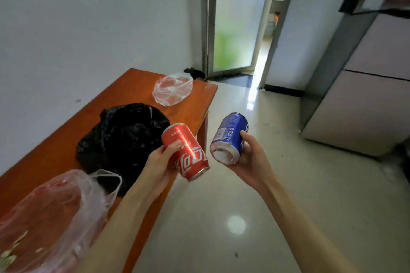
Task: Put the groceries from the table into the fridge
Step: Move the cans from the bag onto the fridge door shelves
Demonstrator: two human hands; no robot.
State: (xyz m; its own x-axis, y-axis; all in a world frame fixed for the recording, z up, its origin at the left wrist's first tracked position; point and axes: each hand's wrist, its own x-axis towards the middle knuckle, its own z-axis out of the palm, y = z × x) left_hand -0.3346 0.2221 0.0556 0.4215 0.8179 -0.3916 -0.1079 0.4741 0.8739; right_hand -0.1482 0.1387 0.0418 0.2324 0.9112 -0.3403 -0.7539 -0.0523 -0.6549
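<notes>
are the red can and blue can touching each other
Apart. The head view shows a strip of pale floor between the red can in the left hand and the blue can in the right hand.

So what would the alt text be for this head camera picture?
A person's left hand holds a red can and the right hand a blue can, beside a wooden table with plastic bags; a closed fridge stands right.
</notes>
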